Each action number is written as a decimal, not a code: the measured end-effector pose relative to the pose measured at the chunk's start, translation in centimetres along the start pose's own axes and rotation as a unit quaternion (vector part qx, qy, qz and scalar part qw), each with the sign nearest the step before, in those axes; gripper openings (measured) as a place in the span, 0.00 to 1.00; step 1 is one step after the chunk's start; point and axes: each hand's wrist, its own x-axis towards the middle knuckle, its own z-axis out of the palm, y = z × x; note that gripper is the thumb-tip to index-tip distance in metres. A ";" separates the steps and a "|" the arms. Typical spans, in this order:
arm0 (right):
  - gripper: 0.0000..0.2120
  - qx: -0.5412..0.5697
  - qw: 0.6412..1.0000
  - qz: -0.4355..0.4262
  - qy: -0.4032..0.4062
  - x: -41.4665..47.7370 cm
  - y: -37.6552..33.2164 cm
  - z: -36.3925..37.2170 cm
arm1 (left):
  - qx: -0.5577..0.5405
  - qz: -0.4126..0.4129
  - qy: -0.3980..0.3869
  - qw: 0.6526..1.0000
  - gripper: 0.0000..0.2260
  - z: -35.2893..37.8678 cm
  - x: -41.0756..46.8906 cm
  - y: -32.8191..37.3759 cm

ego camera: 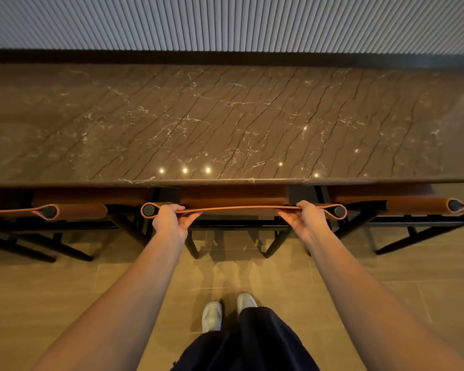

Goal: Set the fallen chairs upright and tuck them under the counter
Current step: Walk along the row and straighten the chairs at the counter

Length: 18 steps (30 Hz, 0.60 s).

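The middle chair (236,208) stands upright, its brown leather seat partly under the dark marble counter (225,124). My left hand (172,219) grips the left end of its thin leather backrest strap. My right hand (306,218) grips the right end of the same strap. A second chair (73,210) stands upright at the left, also part under the counter. A third chair (418,206) stands upright at the right in the same way. All three have black metal legs on the floor.
A ribbed grey wall (225,22) rises behind the counter. The floor is tan tile (51,290). My feet in white shoes (212,315) stand just behind the middle chair, below dark trousers.
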 end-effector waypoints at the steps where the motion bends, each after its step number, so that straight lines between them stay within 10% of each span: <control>1: 0.05 0.000 1.000 -0.004 0.006 0.1 0.0 0.2 | -0.004 -0.004 -0.002 1.000 0.18 0.1 0.2 0.1; 18: 0.09 -0.086 0.996 -0.023 -0.023 -0.9 -0.8 -0.5 | -0.011 -0.026 -0.026 0.999 0.08 0.7 0.0 -0.8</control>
